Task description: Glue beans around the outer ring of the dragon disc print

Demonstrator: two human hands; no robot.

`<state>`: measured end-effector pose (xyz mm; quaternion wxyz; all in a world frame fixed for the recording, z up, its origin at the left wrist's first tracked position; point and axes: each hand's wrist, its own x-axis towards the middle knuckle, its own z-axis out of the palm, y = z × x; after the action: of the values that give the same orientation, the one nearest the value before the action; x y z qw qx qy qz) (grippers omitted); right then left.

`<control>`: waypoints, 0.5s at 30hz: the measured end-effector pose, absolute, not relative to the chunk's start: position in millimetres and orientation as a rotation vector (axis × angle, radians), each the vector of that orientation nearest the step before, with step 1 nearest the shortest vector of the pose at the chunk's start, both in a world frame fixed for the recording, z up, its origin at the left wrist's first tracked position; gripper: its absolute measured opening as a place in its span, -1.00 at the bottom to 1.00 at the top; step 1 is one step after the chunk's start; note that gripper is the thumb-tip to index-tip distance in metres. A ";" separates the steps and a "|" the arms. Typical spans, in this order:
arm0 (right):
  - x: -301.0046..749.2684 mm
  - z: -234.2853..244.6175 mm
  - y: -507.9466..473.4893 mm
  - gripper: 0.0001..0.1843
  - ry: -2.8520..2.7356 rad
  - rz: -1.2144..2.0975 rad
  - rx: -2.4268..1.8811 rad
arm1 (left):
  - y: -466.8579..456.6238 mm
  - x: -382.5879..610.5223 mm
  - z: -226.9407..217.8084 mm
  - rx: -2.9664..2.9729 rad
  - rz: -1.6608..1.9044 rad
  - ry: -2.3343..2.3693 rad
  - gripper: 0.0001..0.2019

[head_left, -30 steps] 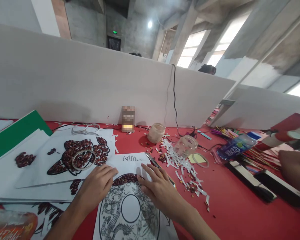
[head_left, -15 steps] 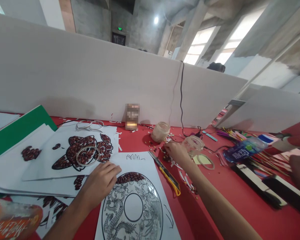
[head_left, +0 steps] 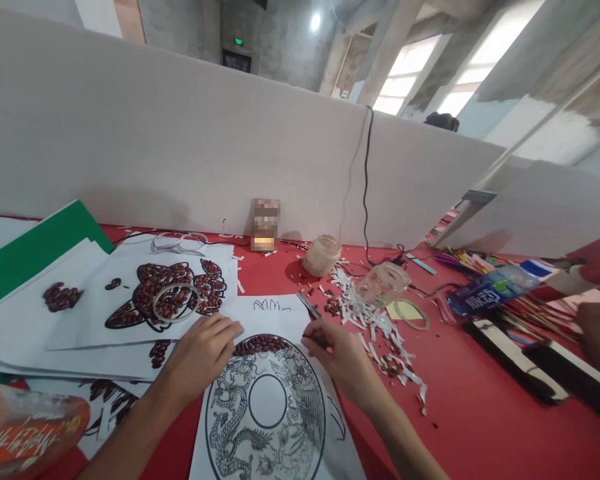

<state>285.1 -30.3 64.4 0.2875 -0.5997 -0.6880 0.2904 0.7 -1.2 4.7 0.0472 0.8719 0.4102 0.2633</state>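
A white paper sheet [head_left: 275,315] lies before me, printed with a round dragon pattern [head_left: 240,413]. Along the ring's top runs a band of dark red beans [head_left: 261,344]. My left hand [head_left: 205,350] rests flat at the sheet's left edge, fingers stretched towards the bean band, holding nothing visible. Over the ring's upper right edge is my right hand [head_left: 337,353], thumb and fingertips pinched together; whatever is in the pinch is too small to make out. A utility knife [head_left: 309,305] shows only its blade end, the rest hidden behind my right hand.
Left, papers carry a bean-covered picture [head_left: 165,293] with a tape ring [head_left: 176,303] on it. An orange-labelled bottle [head_left: 35,427] lies front left. Two jars, one cloudy [head_left: 322,256] and one clear [head_left: 383,283], stand behind paper shreds [head_left: 363,307]. A blue-labelled bottle [head_left: 495,290] lies right.
My right hand has moved from the beans and shreds near the jars, back towards me and left, to the ring's upper right edge. My left hand stays in place.
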 end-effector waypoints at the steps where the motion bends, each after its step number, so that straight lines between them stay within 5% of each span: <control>1: 279.4 61.7 -34.7 -0.87 -1.826 0.790 -1.606 | -1.2 0.7 4.8 2.659 0.806 1.249 -0.69; 15: 256.1 31.9 -48.8 -0.85 -1.966 0.334 -1.657 | -1.9 0.9 6.4 2.616 0.854 1.240 -0.69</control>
<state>256.1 -48.8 31.9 0.2708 -0.6152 -0.7299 0.1240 0.9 -1.9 6.4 0.0616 0.8650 0.4102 0.2825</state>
